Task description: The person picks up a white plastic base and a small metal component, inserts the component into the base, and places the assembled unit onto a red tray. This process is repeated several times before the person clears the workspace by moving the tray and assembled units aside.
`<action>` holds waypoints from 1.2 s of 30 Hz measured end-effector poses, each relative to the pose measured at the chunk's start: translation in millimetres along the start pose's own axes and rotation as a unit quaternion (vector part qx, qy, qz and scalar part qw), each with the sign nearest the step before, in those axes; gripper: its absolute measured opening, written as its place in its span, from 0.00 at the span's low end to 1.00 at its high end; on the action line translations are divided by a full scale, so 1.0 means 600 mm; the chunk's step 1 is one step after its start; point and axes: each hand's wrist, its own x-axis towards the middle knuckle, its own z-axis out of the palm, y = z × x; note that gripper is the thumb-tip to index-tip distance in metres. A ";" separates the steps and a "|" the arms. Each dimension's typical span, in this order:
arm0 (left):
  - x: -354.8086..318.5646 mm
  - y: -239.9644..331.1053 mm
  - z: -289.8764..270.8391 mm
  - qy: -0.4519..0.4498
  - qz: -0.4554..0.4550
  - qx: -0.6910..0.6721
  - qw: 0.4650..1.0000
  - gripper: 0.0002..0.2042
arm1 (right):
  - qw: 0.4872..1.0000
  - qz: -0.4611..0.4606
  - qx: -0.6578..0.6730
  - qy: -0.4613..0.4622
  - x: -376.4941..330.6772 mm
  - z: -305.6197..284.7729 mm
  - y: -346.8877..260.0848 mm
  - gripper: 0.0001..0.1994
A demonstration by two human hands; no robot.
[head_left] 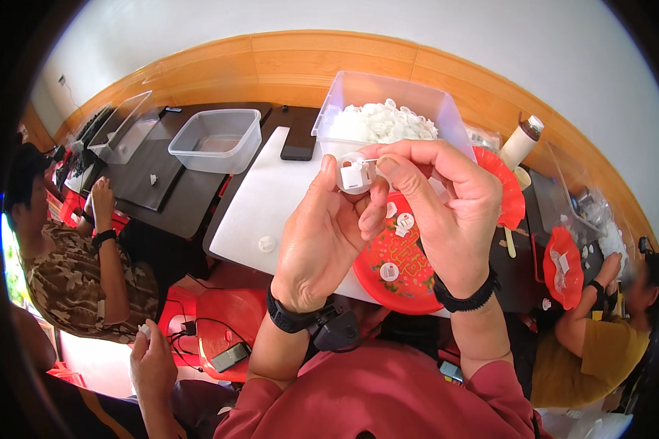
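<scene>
Held up over the table, a small white plastic part (356,174) with a round base and a boxy housing sits between the fingers of my left hand (318,238). My right hand (454,212) pinches a thin white piece (370,159) that reaches the top of the part; its exact kind is too small to make out. Below my hands lies a red patterned plate (373,267) with several white plastic parts on it. Another round white part (266,244) rests on the white foam sheet (249,197) to the left.
Behind my hands stands a clear bin (447,110) heaped with white rings. Left of it are a dark phone (299,143) and a clear tub (216,157). A bottle (522,140) and red dishes (564,285) stand right. People sit on both sides; one hand (152,362) is near lower left.
</scene>
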 end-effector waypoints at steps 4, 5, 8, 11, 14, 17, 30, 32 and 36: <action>-0.002 0.005 -0.005 0.007 0.006 0.000 1.000 0.21 | 1.000 0.008 0.006 -0.011 0.004 0.011 0.003 0.03; -0.002 0.006 -0.009 0.015 0.010 -0.004 1.000 0.22 | 1.000 0.009 0.004 -0.010 0.005 0.013 0.003 0.03; -0.002 0.008 -0.014 0.016 0.016 -0.010 1.000 0.23 | 1.000 0.008 -0.004 -0.020 0.007 0.015 0.005 0.03; 0.000 0.007 -0.018 0.008 0.022 -0.009 1.000 0.25 | 1.000 -0.001 -0.015 -0.026 0.008 0.012 0.009 0.03; 0.001 0.004 -0.020 -0.004 0.033 -0.007 0.999 0.25 | 1.000 0.006 -0.001 -0.018 0.006 0.005 0.011 0.03; 0.000 0.003 -0.018 -0.017 0.037 -0.014 0.999 0.25 | 0.999 0.013 -0.001 -0.050 0.003 -0.003 -0.002 0.05; 0.094 0.049 0.082 -0.175 -0.060 0.163 0.969 0.25 | 0.997 -0.048 -0.055 0.026 0.000 -0.061 -0.056 0.04; 0.132 0.111 0.109 -0.246 -0.132 0.348 0.895 0.24 | 0.998 -0.041 -0.052 0.023 -0.001 -0.064 -0.058 0.04; 0.161 0.175 0.163 -0.320 -0.226 0.595 0.702 0.27 | 0.999 -0.019 -0.019 0.028 -0.002 -0.062 -0.058 0.04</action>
